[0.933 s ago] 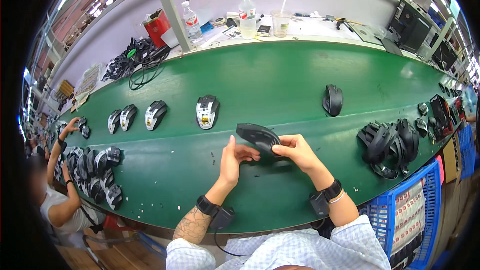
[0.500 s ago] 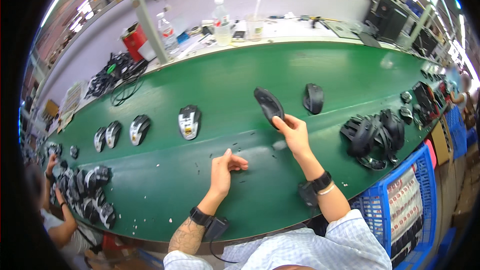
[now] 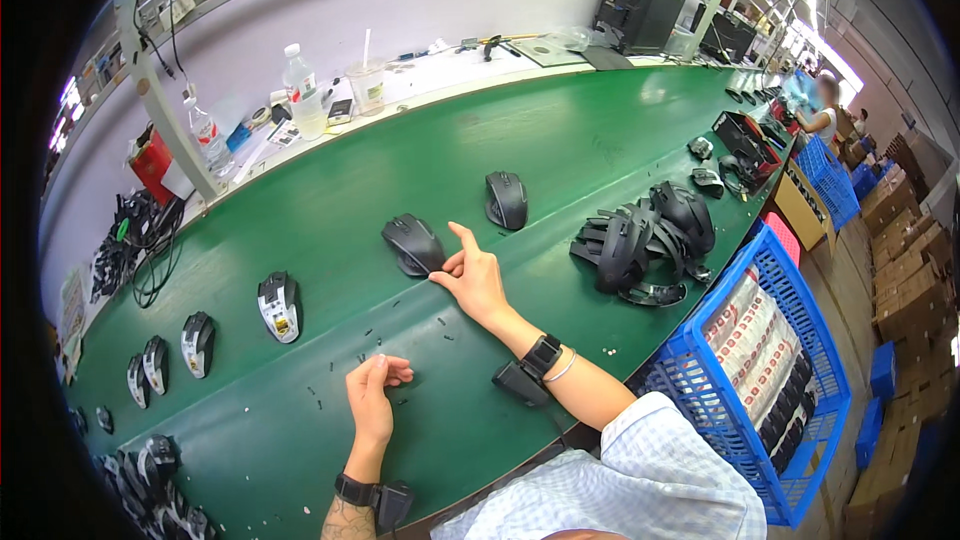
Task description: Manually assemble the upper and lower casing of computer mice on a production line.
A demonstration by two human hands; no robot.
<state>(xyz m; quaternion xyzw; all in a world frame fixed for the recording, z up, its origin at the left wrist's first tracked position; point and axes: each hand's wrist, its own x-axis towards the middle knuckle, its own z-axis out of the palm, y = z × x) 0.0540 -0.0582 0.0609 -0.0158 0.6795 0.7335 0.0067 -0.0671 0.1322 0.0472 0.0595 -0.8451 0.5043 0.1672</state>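
A black computer mouse (image 3: 413, 244) lies on the green bench left of another black mouse (image 3: 507, 201). My right hand (image 3: 474, 285) is at its near end, thumb tip at the shell's edge; the index finger is raised off it and the fingers are apart. Nearer to me, my left hand (image 3: 370, 400) hovers over the bench, open and loosely curled, with nothing in it. To the left stands a row of mice without their top covers, such as a silver-and-black one (image 3: 279, 307). A pile of black mouse shells (image 3: 640, 248) lies to the right.
Small black bits (image 3: 393, 304) are scattered between my hands. More mouse parts (image 3: 150, 485) are heaped at the near left. A blue basket (image 3: 690, 360) stands against the bench at right. Bottles (image 3: 303, 90) and a cup (image 3: 367, 88) stand on the white back shelf.
My right hand has lowered the black mouse onto the bench, and its fingers have loosened. The view has swung to the right. My left hand stays empty.
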